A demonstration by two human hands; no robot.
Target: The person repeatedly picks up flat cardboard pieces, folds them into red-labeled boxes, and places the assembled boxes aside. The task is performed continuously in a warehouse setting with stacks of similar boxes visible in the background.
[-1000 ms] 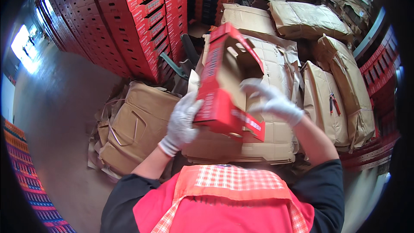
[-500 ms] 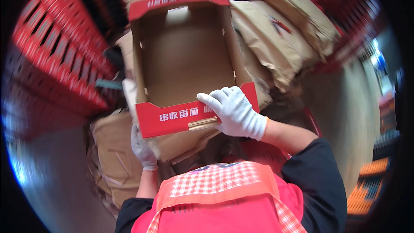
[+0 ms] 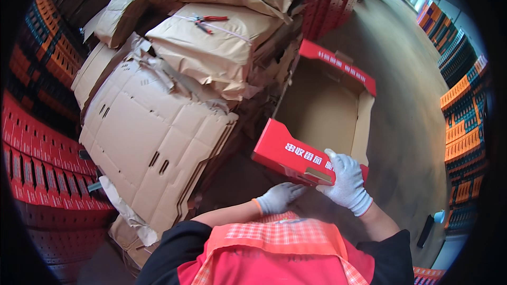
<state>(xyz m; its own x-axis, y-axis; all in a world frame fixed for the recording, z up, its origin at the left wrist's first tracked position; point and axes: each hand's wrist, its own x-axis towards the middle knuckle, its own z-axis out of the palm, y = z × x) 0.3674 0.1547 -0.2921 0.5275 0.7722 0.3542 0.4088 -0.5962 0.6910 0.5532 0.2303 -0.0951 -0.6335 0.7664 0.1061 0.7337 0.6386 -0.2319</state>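
1. Head view: red open-top carton (image 3: pixel 322 111), plain brown inside, sits right of the flattened cardboard stack (image 3: pixel 153 142), over bare concrete floor (image 3: pixel 406 121).
2. Right hand (image 3: pixel 346 182), white-gloved, clasps the carton's near red wall.
3. Left hand (image 3: pixel 280 198) touches the carton's underside; its grip cannot be made out.
4. Open floor lies beyond the carton's right edge.

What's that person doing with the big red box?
A person in white gloves holds an open cardboard tray box, red outside and brown inside. The right hand grips its near red wall, and the left hand touches just under that wall. To the left sit stacks of flat brown cardboard sheets, and a red-handled tool lies on a wrapped bundle behind them.
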